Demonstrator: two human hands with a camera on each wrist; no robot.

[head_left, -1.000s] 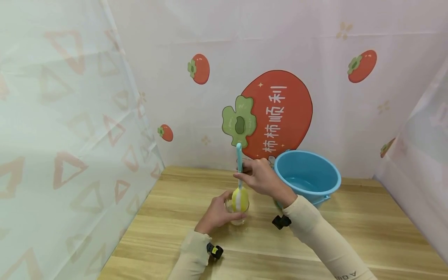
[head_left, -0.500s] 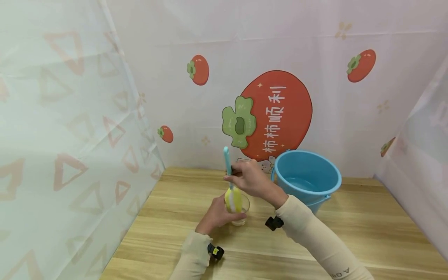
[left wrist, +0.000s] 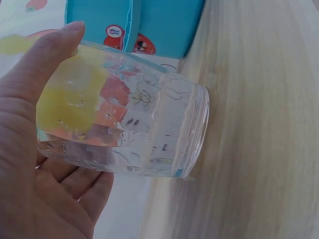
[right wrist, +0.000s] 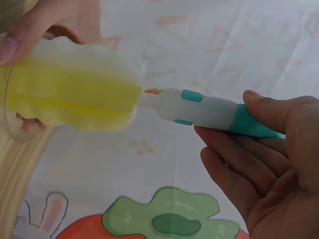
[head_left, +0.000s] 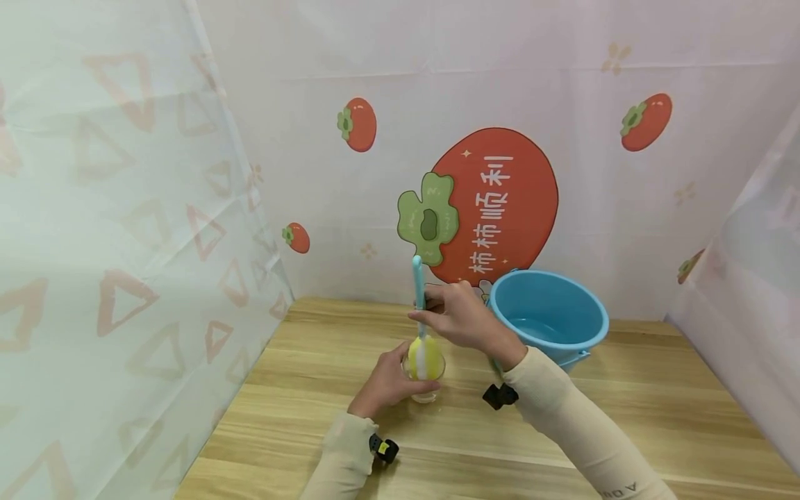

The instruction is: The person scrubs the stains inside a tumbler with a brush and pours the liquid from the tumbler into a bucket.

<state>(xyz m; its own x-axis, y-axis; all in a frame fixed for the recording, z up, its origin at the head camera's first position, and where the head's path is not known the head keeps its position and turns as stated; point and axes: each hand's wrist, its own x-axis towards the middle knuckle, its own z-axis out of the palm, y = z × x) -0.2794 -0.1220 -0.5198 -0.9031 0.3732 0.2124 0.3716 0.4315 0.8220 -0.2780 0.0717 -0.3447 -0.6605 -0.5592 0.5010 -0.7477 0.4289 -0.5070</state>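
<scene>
My left hand (head_left: 387, 382) grips a clear glass cup (left wrist: 149, 119) that stands upright on the wooden table, thumb on one side and fingers on the other. In my right hand (head_left: 462, 316) is a sponge cup brush, pinched between thumb and fingers by its teal and white handle (right wrist: 209, 112). The brush's yellow and white sponge head (head_left: 425, 357) sits partly inside the cup's mouth, its upper part above the rim. The handle rises nearly upright, leaning slightly left at the top. Through the cup wall, the left wrist view shows the yellow sponge blurred.
A blue bucket (head_left: 594, 326) with a handle stands right of the hands, behind the right forearm. The wooden table (head_left: 300, 389) meets a white printed cloth backdrop (head_left: 350, 194) at its back edge, with cloth walls on both sides.
The brush tilted left with the right hand half a second ago, and now stands more upright again, back toward the right. The left hand and cup have stayed in place.
</scene>
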